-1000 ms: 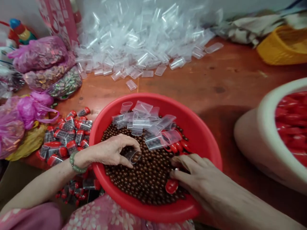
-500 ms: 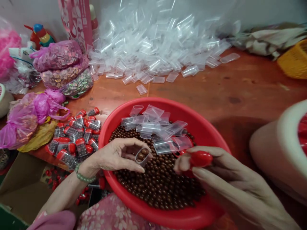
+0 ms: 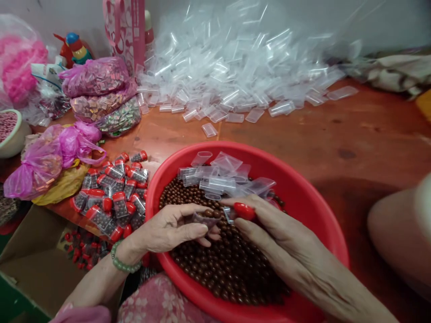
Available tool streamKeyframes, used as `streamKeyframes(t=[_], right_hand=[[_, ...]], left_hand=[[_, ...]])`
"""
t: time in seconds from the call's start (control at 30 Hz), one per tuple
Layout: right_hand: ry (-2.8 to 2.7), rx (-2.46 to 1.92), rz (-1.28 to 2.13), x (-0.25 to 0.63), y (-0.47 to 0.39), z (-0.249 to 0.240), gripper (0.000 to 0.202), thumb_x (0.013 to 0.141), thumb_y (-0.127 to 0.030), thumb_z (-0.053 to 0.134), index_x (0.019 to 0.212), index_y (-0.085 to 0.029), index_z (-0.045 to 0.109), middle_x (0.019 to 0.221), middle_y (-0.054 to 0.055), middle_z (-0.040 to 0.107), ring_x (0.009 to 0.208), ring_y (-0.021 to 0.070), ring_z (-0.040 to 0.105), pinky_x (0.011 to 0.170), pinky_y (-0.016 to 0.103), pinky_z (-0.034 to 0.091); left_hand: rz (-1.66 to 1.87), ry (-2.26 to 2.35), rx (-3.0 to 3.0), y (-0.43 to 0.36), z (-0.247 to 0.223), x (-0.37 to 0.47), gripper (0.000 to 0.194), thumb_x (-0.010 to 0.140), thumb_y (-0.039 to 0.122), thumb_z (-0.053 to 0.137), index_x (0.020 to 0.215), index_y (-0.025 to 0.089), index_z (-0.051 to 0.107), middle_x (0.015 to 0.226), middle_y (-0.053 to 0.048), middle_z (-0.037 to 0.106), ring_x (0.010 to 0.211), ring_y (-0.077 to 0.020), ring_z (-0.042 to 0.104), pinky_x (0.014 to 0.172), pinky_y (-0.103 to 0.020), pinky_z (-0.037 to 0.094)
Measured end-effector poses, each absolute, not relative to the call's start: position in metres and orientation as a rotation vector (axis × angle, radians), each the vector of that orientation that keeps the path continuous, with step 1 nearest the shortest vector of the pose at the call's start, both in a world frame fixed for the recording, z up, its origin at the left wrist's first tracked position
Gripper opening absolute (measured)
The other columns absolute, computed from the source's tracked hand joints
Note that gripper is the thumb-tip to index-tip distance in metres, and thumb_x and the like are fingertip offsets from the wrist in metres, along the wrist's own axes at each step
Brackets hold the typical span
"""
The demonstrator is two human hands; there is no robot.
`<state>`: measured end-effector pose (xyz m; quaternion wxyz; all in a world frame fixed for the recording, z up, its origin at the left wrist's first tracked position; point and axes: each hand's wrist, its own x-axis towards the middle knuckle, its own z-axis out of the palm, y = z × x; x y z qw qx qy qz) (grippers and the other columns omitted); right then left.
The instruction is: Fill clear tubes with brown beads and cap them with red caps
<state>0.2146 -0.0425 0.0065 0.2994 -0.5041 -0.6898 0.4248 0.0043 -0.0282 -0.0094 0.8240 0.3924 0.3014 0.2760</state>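
Note:
Above the red basin (image 3: 313,211), my left hand (image 3: 171,229) is closed around a small clear plastic container (image 3: 204,219), with brown balls heaped at its open mouth. My right hand (image 3: 279,233) pinches a red cap (image 3: 244,211) just right of the container, apart from it. A small clear piece (image 3: 229,215) shows beside the right fingertips; I cannot tell whether it is held. Many glossy brown balls (image 3: 229,269) fill the basin below both hands. Several clear empty containers (image 3: 222,183) lie on the balls toward the far side.
Filled red-capped containers (image 3: 119,202) are piled left of the basin, above a cardboard box (image 3: 37,264). Clear containers (image 3: 229,80) form a big heap at the back. Pink plastic bags (image 3: 97,76) and a white bowl (image 3: 20,139) stand left. A pale bucket (image 3: 393,224) is at right.
My right hand has moved left with the red cap, close to the container. The container in my left hand has tilted, its mouth now more upward. The view has shifted slightly left.

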Motion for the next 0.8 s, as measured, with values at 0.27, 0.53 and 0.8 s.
streamKeyframes(t=[0.27,0.53,0.8], right_hand=[[-1.857,-1.303,1.099,0.210,-0.035,0.019,0.012,0.091,-0.033,0.053,0.096,-0.024,0.059,0.083,0.002,0.065,0.071,0.0155,0.063,0.065,0.025,0.053],[-1.426,-1.296,1.664,0.193,-0.025,0.029,0.026,0.078,-0.044,0.070,0.088,-0.021,0.064,0.061,-0.004,0.055,0.044,0.0059,0.043,0.037,0.017,0.033],[-1.497,-1.437,1.578,0.194,-0.024,0.019,0.029,0.075,-0.048,0.071,0.074,-0.020,0.067,0.053,-0.003,0.054,0.042,0.0073,0.041,0.038,0.020,0.032]], left_hand=[[0.638,0.753,0.958,-0.036,-0.013,0.004,0.039,0.086,0.048,0.060,0.100,0.012,0.059,0.091,-0.007,0.062,0.079,-0.0131,0.062,0.074,-0.026,0.052],[0.572,0.982,1.482,-0.041,-0.004,0.001,0.021,0.095,0.028,0.043,0.102,0.015,0.058,0.091,-0.005,0.061,0.082,-0.0151,0.056,0.078,-0.028,0.046],[0.593,0.983,1.531,-0.039,-0.005,-0.001,0.025,0.095,0.026,0.041,0.110,0.014,0.057,0.093,-0.006,0.063,0.084,-0.0152,0.058,0.080,-0.027,0.046]])
